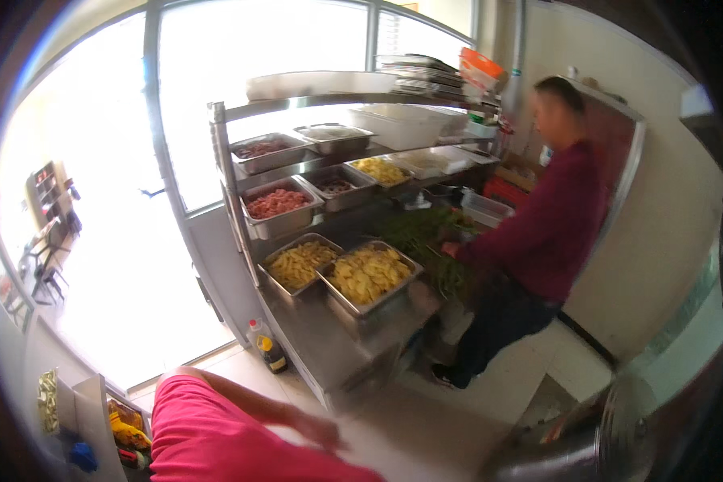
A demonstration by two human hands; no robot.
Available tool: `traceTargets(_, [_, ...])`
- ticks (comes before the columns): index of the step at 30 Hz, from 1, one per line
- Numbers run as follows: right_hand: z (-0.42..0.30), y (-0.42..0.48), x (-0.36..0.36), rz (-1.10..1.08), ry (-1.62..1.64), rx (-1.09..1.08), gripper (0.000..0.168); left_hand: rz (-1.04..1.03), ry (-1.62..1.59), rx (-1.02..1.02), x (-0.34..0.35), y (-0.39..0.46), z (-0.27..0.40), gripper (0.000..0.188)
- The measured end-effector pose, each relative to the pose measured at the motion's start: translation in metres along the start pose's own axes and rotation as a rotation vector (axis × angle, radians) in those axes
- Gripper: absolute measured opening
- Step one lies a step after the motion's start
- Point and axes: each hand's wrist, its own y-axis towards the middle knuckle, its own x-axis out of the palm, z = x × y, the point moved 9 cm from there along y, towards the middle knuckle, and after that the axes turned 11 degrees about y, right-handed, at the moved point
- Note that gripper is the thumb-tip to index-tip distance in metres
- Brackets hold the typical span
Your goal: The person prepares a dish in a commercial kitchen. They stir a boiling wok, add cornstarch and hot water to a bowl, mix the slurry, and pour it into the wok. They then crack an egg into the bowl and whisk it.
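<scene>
My left hand (322, 431) hangs low in front of my pink shirt, blurred, beside the near end of a steel worktable (343, 358); its fingers are not distinct. My right hand is out of view. On the worktable stand a steel pan of pale yellow cut strips (301, 265) and a steel pan of yellow slices (370, 274), side by side. Behind them lies a heap of leafy greens (416, 229). A co-worker in a dark red top (548, 205) stands at the far right side of the table, one hand at the greens.
Steel shelves (325, 162) over the table hold pans of raw meat (277, 205), other pans and plastic tubs. Bottles (268, 349) stand on the floor by the table's left side. A glazed door frame (162, 150) is at left, a large metal vessel (578, 446) at lower right.
</scene>
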Motion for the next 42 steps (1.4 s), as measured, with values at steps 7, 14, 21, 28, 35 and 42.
traceTargets(7, [0.0,0.081,0.158,-0.174,-0.099,0.099,0.033,0.773,0.289,-0.177,-0.331,-0.102,-0.064,0.029])
traceTargets(14, [-0.002,0.167,0.201,-0.259,-0.142,0.162,0.029,1.373,1.166,-0.962,-0.612,-0.243,-0.087,0.066])
traceTargets(21, [-0.1,0.244,0.288,-0.662,-0.355,-0.085,0.025,1.368,1.412,-1.332,-0.749,-0.345,-0.13,0.086])
traceTargets(28, [-0.295,0.171,0.534,-1.083,-0.815,-0.513,0.032,1.349,0.931,-0.986,-0.776,-0.352,-0.161,0.04])
traceTargets(35, [-0.485,0.021,0.739,-1.199,-0.493,-1.213,0.028,1.33,1.041,-0.955,-0.727,-0.364,-0.122,0.034])
traceTargets(42, [-0.574,-0.126,0.949,-1.192,-0.827,-1.743,0.055,1.555,1.067,-0.733,-0.722,-0.373,-0.106,0.039])
